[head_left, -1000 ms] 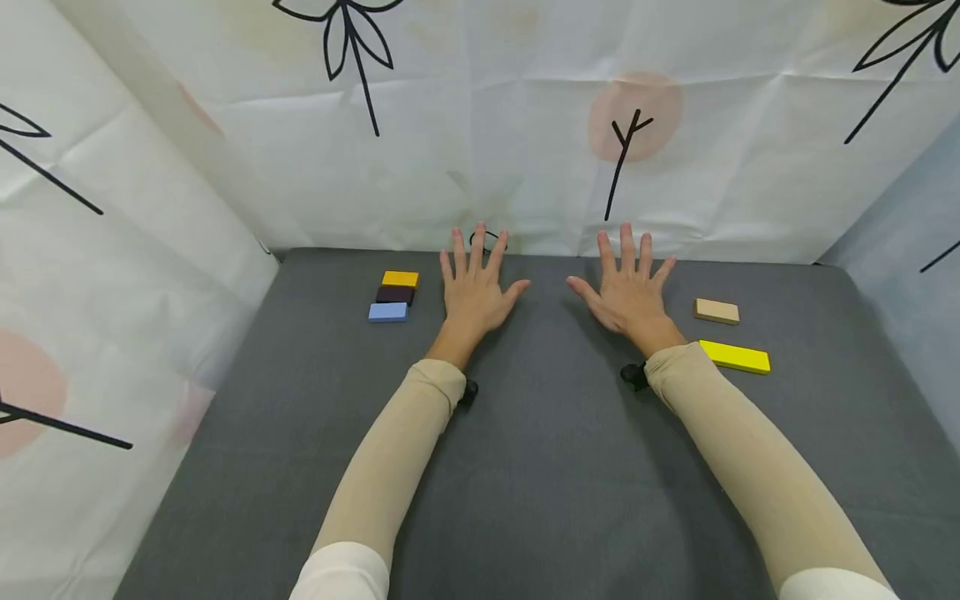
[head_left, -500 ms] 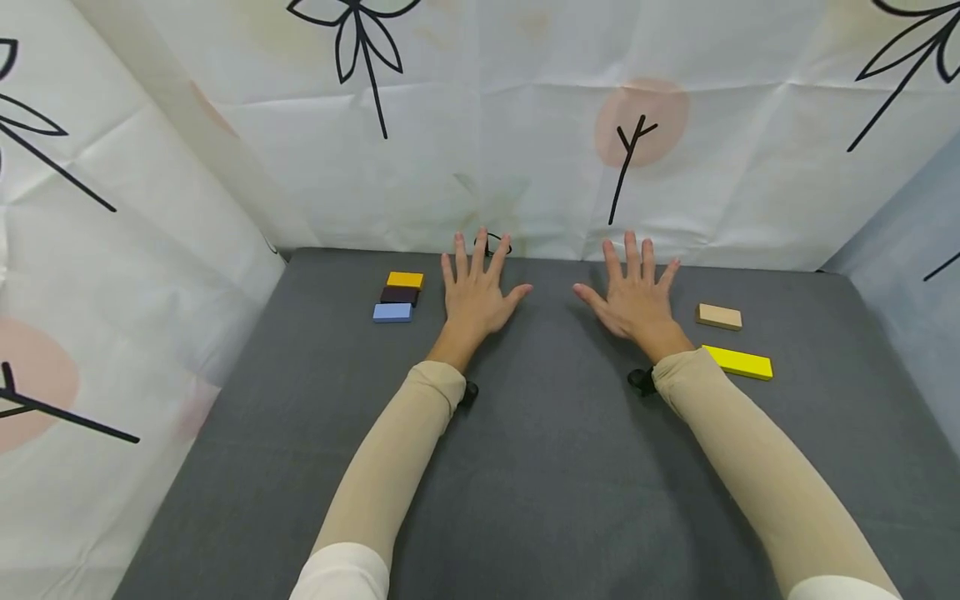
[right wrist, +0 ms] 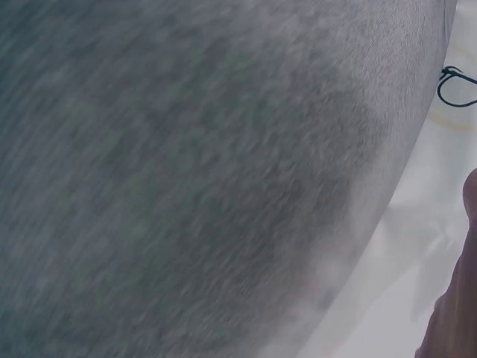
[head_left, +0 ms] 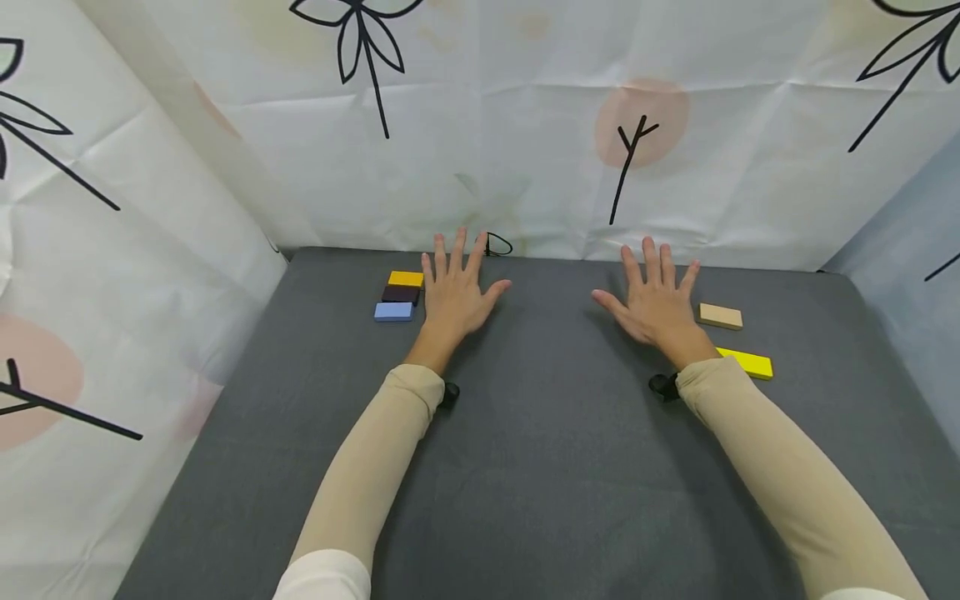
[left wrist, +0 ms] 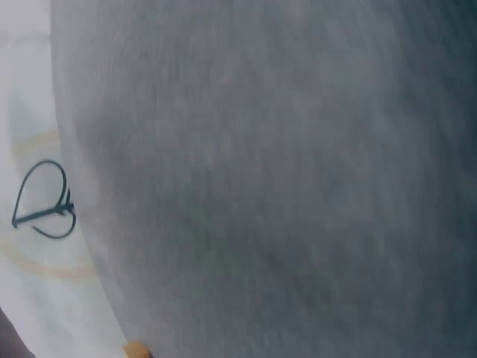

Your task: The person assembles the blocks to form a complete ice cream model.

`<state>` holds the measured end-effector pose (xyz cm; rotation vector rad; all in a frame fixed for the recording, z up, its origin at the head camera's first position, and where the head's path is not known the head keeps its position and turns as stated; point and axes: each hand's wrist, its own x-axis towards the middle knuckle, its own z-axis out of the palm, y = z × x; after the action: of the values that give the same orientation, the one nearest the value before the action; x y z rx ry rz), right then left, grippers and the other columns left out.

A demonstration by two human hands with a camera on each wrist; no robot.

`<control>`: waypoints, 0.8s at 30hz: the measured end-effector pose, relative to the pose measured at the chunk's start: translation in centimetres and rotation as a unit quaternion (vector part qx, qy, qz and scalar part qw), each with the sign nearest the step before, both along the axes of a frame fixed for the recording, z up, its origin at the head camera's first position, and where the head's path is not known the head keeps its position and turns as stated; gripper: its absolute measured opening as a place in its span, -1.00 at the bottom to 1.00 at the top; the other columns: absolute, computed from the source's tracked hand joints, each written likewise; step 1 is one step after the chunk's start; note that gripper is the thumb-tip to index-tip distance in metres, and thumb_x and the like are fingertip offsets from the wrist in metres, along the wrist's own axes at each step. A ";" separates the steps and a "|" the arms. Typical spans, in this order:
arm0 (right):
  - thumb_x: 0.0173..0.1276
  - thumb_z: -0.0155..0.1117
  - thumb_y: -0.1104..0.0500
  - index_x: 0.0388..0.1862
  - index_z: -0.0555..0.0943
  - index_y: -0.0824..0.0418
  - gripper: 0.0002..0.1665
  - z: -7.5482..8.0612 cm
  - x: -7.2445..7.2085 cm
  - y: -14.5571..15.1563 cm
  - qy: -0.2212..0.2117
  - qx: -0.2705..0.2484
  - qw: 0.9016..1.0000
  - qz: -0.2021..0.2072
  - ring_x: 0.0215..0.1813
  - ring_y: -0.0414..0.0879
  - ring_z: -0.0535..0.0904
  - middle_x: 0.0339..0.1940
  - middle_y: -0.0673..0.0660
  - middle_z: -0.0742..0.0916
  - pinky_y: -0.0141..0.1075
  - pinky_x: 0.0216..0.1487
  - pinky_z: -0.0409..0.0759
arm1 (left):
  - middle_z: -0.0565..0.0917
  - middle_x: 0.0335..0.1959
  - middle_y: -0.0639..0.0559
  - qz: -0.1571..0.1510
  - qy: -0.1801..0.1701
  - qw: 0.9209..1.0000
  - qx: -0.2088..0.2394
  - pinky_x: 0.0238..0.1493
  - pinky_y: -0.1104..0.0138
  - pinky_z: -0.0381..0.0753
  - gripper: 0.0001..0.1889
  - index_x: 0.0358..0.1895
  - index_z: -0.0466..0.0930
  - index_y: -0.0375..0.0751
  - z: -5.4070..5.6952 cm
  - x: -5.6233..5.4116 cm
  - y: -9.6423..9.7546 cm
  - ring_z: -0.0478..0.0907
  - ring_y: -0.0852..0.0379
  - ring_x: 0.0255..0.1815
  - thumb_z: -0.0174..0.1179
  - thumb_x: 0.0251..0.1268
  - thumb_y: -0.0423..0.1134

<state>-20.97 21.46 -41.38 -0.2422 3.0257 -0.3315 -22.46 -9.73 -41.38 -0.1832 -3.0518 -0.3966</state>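
Palm down with fingers spread, my left hand (head_left: 455,298) is over the far part of the grey table, holding nothing. Just left of it lie three small blocks in a row: orange (head_left: 406,279), dark purple (head_left: 401,294) and blue (head_left: 393,312). A corner of the orange block (left wrist: 137,350) shows low in the left wrist view. My right hand (head_left: 657,307) is likewise spread and holds nothing. To its right sits a tan block (head_left: 720,316). A longer yellow block (head_left: 750,364) lies nearer, partly hidden behind my right wrist and sleeve.
The dark grey tabletop (head_left: 517,483) runs back to a white curtain (head_left: 525,150) with plant drawings. A second curtain side (head_left: 142,317) bounds the left, a bluish one (head_left: 915,233) the right. Small black wrist devices hang by both cuffs.
Both hands have moved apart, the left one leftward toward the three blocks and the right one rightward toward the tan and yellow blocks. The head view has shifted slightly; the blocks lie as before.
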 end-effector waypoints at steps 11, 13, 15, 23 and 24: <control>0.52 -0.29 -0.53 0.72 -0.30 0.11 0.13 1.2 1.6 3.1 -0.028 0.001 1.000 -0.012 0.68 0.43 -0.45 0.69 0.34 -0.34 0.52 0.43 -0.64 | -0.28 0.74 0.01 0.016 0.002 1.000 0.010 0.64 -0.28 -0.32 -0.08 0.69 -0.31 0.27 0.4 0.4 -3.0 -0.45 -0.28 0.73 -0.06 0.45 0.42; 0.52 -0.28 -0.53 0.72 -0.30 0.12 0.13 1.3 1.9 3.9 -0.034 -0.003 0.999 -0.012 0.67 0.43 -0.46 0.69 0.35 -0.35 0.51 0.44 -0.63 | -0.24 0.74 -0.01 0.018 0.005 1.000 0.018 0.64 -0.29 -0.31 -0.08 0.69 -0.27 0.25 0.4 0.5 -3.5 -0.43 -0.29 0.73 -0.04 0.45 0.41; 0.52 -0.28 -0.53 0.72 -0.31 0.12 0.13 1.3 2.1 4.8 -0.039 -0.008 0.999 -0.012 0.67 0.44 -0.47 0.69 0.34 -0.36 0.51 0.44 -0.62 | -0.23 0.74 -0.02 0.018 0.004 0.999 0.027 0.63 -0.30 -0.32 -0.08 0.69 -0.26 0.24 0.4 0.7 -3.9 -0.43 -0.31 0.72 -0.01 0.45 0.39; 0.53 -0.25 -0.51 0.71 -0.34 0.13 0.14 1.4 3.2 7.5 -0.044 -0.038 0.998 -0.002 0.65 0.49 -0.44 0.69 0.36 -0.35 0.51 0.48 -0.48 | -0.23 0.74 -0.02 0.024 -0.004 0.998 0.066 0.64 -0.30 -0.34 -0.04 0.69 -0.30 0.29 0.4 1.4 -5.6 -0.49 -0.31 0.72 0.05 0.42 0.38; 0.53 -0.25 -0.50 0.71 -0.34 0.14 0.14 1.5 3.3 7.8 -0.044 -0.040 0.998 0.000 0.65 0.51 -0.43 0.68 0.37 -0.34 0.52 0.49 -0.44 | -0.23 0.74 -0.02 0.026 -0.006 0.997 0.070 0.64 -0.29 -0.34 -0.04 0.68 -0.32 0.30 0.5 1.5 -5.9 -0.49 -0.30 0.72 0.06 0.42 0.38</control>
<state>-17.65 29.21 -39.89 -0.2270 2.9296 -0.4516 -20.96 -15.61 -40.90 -0.0956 -3.0182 -0.6068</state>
